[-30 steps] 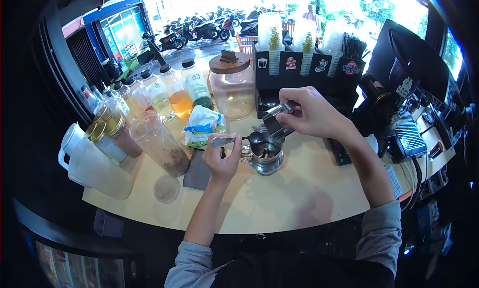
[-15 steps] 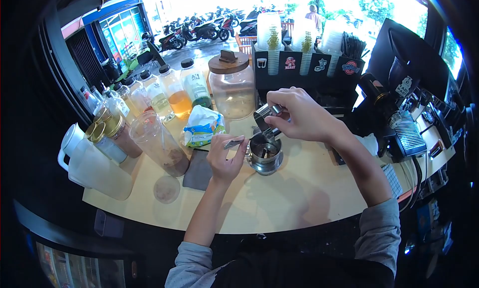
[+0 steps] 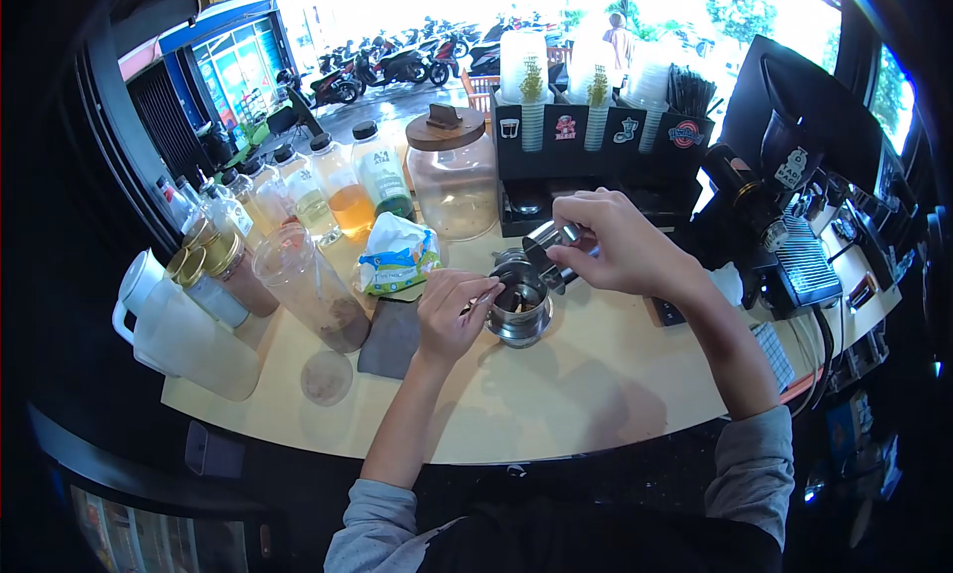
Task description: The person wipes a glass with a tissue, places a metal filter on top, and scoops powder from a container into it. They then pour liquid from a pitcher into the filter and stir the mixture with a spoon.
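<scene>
A small metal pitcher (image 3: 522, 331) stands on the wooden counter in front of me, with dark contents and some pale bits showing inside. My left hand (image 3: 455, 313) pinches the thin handle of a spoon, whose dark bowl (image 3: 510, 297) lies over the pitcher's mouth. My right hand (image 3: 620, 244) grips a shiny steel jigger (image 3: 545, 243) just above and right of the pitcher, tilted with its lower end close to the rim. The jigger's far side is hidden by my fingers.
Left of my hands are a wipes pack (image 3: 398, 259), a dark cloth (image 3: 389, 341), a clear tumbler (image 3: 313, 290) with brown powder and a white jug (image 3: 194, 335). Behind stand bottles (image 3: 349, 204), a lidded glass jar (image 3: 452, 181) and a cup holder (image 3: 606, 131). A grinder (image 3: 794, 156) is at right.
My right hand has shifted right and slightly down, carrying the jigger off the pitcher's centre toward its right side. My left hand stays close by with the spoon turned over the pitcher.
</scene>
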Tool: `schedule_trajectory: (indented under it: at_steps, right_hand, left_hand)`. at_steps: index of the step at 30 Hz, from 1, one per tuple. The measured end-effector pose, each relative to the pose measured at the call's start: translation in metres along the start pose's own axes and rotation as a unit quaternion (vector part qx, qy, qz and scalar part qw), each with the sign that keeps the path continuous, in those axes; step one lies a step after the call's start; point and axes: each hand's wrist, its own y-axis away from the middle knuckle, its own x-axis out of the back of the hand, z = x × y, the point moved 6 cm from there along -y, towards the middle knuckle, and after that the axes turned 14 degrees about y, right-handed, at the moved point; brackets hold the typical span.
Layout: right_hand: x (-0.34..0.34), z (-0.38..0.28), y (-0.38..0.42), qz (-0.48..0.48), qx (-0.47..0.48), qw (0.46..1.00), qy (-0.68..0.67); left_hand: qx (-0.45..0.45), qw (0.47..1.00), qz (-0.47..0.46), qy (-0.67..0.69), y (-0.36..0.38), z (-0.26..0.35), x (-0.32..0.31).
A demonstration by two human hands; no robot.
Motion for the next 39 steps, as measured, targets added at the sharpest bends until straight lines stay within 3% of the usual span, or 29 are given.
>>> schedule_trajectory:
  at_steps: [5,8,10,11,14,22,24,30,37,39]
  right_hand:
    - [0.010,-0.003,0.013,0.016,0.005,1.000,0.005]
    - [0.011,0.005,0.022,0.045,-0.041,0.998,-0.034]
    - [0.009,0.020,0.032,0.071,-0.132,0.974,-0.173]
    - [0.000,0.031,0.036,0.071,-0.129,0.973,-0.176]
    - [-0.021,0.058,0.047,0.135,-0.150,0.911,-0.360]
    - [-0.043,0.077,0.086,0.172,-0.220,0.837,-0.470]
    - [-0.050,0.081,0.093,0.185,-0.217,0.796,-0.533]
    - [-0.055,0.084,0.114,0.213,-0.221,0.758,-0.576]
    - [-0.061,0.051,0.150,0.201,-0.239,0.770,-0.557]
    - [-0.073,0.030,0.162,0.207,-0.290,0.760,-0.543]
  left_hand:
    - [0.040,0.996,-0.071,0.023,-0.004,0.004,-0.003]
    - [0.060,0.993,-0.102,0.017,-0.001,0.008,-0.002]
    - [0.067,0.990,-0.120,0.012,0.001,0.012,0.000]
    - [0.072,0.988,-0.138,0.011,0.001,0.013,0.000]
    - [0.078,0.983,-0.168,-0.003,0.003,0.019,0.001]
    - [0.094,0.974,-0.204,-0.024,0.007,0.025,-0.001]
    - [0.095,0.974,-0.205,-0.022,0.007,0.026,-0.001]
    - [0.109,0.968,-0.224,-0.026,0.006,0.025,0.001]
    - [0.179,0.971,-0.158,0.027,0.021,0.021,0.041]
    - [0.191,0.971,-0.141,0.032,0.035,0.018,0.067]
